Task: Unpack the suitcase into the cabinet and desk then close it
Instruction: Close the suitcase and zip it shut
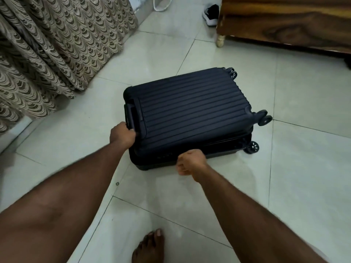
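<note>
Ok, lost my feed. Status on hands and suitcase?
Left hand grips suitcase top end. Right hand fisted at its front seam. Lid down, seam gapes near wheels. Nothing in the way.

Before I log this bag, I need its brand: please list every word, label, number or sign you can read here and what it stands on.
None can be read.
suitcase: ribbed dark shell, no logo, tag or number visible from this side.
shoe: black with a white sole, no readable mark.
curtain: scalloped pattern only, no text.
wooden furniture: plain grain, no label.
left hand and right hand cover small parts of the suitcase.
</note>
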